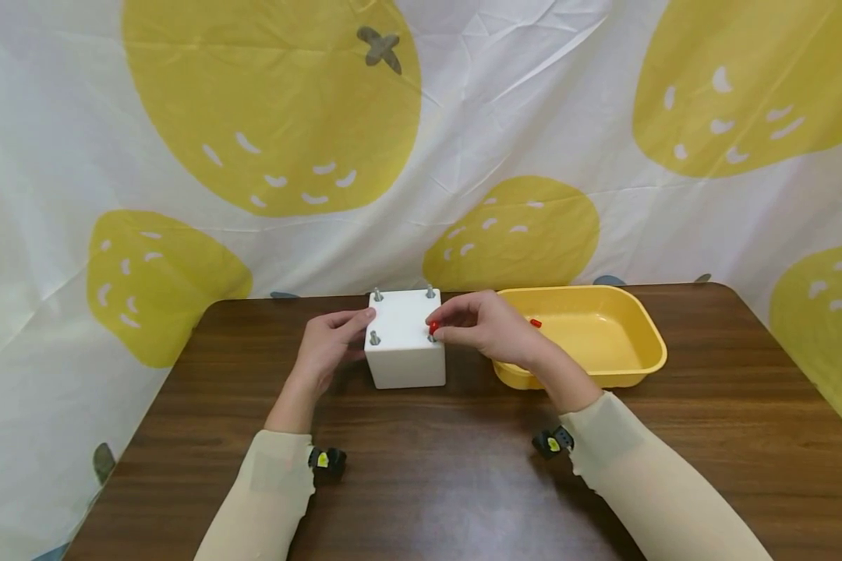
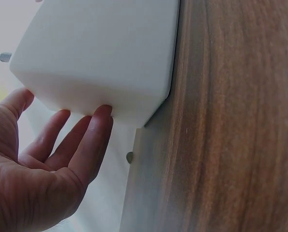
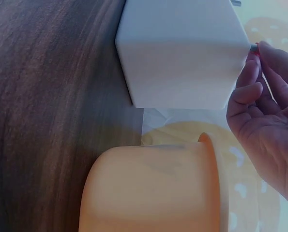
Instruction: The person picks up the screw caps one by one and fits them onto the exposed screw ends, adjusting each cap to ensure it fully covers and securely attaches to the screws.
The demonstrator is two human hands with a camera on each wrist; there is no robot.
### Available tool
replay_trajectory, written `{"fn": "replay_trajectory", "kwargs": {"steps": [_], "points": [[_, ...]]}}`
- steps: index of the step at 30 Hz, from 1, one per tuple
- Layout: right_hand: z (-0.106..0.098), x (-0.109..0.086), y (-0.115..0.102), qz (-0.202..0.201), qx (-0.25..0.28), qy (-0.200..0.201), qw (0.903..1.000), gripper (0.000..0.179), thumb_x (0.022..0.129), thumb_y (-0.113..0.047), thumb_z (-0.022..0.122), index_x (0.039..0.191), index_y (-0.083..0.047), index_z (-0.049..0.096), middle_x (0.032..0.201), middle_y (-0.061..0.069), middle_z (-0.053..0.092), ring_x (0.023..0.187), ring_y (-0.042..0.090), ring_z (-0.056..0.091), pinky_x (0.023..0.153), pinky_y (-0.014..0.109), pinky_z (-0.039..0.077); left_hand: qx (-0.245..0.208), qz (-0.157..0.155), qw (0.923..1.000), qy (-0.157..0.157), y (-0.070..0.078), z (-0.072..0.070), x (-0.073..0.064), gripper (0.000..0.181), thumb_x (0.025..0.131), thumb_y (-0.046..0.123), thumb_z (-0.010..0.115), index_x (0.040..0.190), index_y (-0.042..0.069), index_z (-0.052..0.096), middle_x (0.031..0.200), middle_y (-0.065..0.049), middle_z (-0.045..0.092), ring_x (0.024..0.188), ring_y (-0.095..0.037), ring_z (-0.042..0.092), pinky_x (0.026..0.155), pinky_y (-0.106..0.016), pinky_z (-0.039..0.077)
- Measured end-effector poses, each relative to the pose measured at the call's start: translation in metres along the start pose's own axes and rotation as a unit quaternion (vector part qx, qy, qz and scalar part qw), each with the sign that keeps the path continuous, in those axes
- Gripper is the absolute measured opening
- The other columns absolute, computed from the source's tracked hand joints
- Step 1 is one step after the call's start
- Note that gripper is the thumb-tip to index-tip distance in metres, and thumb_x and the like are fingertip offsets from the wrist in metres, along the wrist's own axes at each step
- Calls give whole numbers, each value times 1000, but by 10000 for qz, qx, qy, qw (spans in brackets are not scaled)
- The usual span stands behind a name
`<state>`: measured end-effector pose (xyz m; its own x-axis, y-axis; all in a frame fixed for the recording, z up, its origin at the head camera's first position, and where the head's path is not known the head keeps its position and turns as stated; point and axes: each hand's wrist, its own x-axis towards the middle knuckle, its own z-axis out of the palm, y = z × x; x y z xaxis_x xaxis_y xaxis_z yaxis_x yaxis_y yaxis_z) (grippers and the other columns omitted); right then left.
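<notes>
A white box-shaped block (image 1: 405, 366) stands on the table with threaded metal bolts sticking up near its top corners, among them a front left bolt (image 1: 375, 337). My left hand (image 1: 328, 343) touches the block's left side, thumb at the top edge; in the left wrist view the fingertips (image 2: 103, 110) press the side face. Over the front right bolt (image 3: 253, 47), my right hand (image 1: 487, 329) pinches a small red cap-like piece (image 1: 433, 328) between thumb and fingers. The red piece is right at the bolt's tip and partly hidden by the fingers.
A yellow plastic tub (image 1: 651, 354) stands just right of the block, below the right forearm, with a small red piece (image 1: 536, 322) inside. The brown wooden table (image 1: 421, 467) ends at the back against a fruit-print curtain (image 1: 519, 140).
</notes>
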<state>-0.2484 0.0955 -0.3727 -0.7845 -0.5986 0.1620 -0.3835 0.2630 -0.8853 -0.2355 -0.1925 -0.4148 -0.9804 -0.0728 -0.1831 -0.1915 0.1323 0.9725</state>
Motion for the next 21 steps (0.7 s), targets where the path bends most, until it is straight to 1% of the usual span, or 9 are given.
{"fn": "replay_trajectory", "kwargs": {"steps": [9,21], "points": [[3,-1,3,-147,-191,41,9997,17,94,-14,84,109,-7,81,101,2,78,91,21,71,79,26,59,31,15,10000,12,-1,0,0,62,94,52,80,136,7,72,137,-12,68,118,-29,69,93,-43,62],[4,-1,4,-107,-261,107,9995,14,93,-12,84,107,-9,81,100,2,77,86,22,67,73,26,56,25,3,10000,26,-1,0,-1,63,94,52,80,136,7,72,137,-12,68,118,-30,69,92,-41,62]]}}
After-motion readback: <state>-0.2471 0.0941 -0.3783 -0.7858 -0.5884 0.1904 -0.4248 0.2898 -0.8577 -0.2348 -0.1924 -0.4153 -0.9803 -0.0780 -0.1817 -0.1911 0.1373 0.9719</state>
